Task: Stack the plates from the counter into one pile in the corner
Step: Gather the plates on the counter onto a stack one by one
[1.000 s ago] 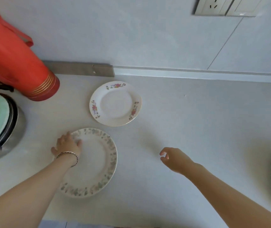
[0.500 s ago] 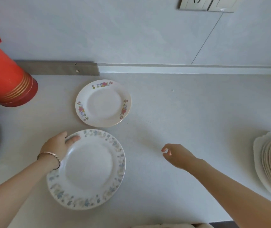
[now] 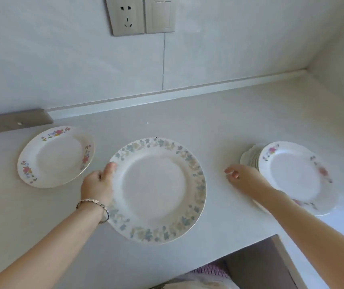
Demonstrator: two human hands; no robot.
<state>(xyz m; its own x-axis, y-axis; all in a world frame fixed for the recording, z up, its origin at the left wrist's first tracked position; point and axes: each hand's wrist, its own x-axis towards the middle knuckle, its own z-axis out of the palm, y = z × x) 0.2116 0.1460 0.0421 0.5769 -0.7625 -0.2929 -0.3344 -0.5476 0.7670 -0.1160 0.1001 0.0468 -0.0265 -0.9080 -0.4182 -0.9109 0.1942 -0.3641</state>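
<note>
A large white plate with a blue-green leaf border (image 3: 156,189) is in the middle of the view, held at its left rim by my left hand (image 3: 99,184), thumb on top of the rim. A smaller white plate with red flowers (image 3: 56,156) lies on the counter to the left. At the right stands a pile of plates (image 3: 290,177), topped by a flowered one. My right hand (image 3: 242,177) hovers between the large plate and the pile, fingers loosely curled, holding nothing.
The pale counter (image 3: 240,126) runs back to a tiled wall and meets a side wall at the far right corner. A socket and switch (image 3: 140,15) sit on the wall. The counter's front edge steps inward at lower right (image 3: 275,236).
My left hand has taken hold of the large plate's rim and carried it right. The view has swung right, so the pile is now fully in sight and the red flask has left the frame.
</note>
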